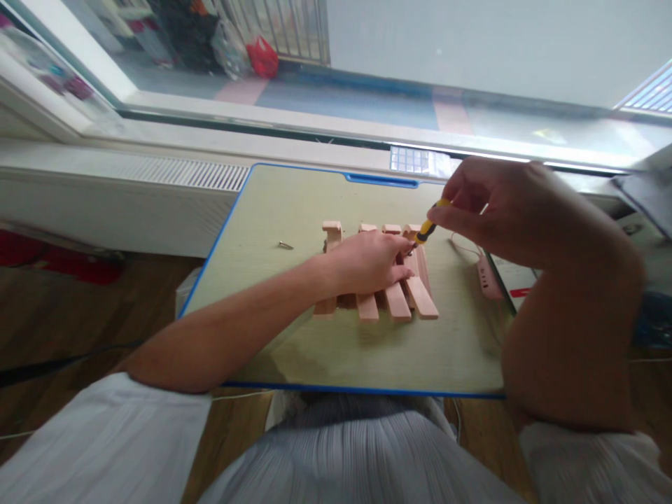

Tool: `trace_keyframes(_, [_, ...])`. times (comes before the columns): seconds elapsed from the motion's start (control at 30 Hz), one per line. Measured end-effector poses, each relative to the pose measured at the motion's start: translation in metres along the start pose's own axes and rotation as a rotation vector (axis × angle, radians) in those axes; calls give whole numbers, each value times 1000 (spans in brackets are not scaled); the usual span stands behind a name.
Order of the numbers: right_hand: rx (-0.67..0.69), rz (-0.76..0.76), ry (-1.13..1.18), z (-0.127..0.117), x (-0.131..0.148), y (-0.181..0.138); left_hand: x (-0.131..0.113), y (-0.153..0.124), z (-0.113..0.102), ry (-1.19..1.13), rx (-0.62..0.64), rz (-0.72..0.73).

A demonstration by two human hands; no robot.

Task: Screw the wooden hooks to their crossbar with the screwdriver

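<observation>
A light wooden slatted rack (397,302) with curved slat ends lies on the small table. My left hand (370,262) rests across it, its fingers gripping around the right-hand slats and the fingertips close to the screwdriver's tip. In my right hand (486,199), a yellow and black screwdriver (426,229) is held by the handle. It slants down to the left, with its tip at the rightmost slat. My left fingers partly hide the spot where the tip meets the wood. Left of the rack a loose screw (285,245) lies on the tabletop.
The table (294,203) has a blue edge and a slot at its far side. A pink power strip (487,276) with a cable sits at the right, beside a dark-edged flat object. Beyond are a white radiator (183,171) and a window sill with a gridded tray (412,159).
</observation>
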State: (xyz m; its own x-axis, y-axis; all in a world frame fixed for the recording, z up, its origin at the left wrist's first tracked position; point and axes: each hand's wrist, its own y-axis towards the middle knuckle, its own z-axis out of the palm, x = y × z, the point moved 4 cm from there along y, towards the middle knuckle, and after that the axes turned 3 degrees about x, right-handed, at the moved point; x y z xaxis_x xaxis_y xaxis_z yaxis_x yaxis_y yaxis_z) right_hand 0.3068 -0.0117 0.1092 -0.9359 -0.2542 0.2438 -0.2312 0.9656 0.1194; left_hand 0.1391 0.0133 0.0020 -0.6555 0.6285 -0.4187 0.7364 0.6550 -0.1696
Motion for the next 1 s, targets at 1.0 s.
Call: trace_keyframes(1.0, [-27, -69, 19, 0, 2, -2, 1, 0, 1, 21, -14, 16])
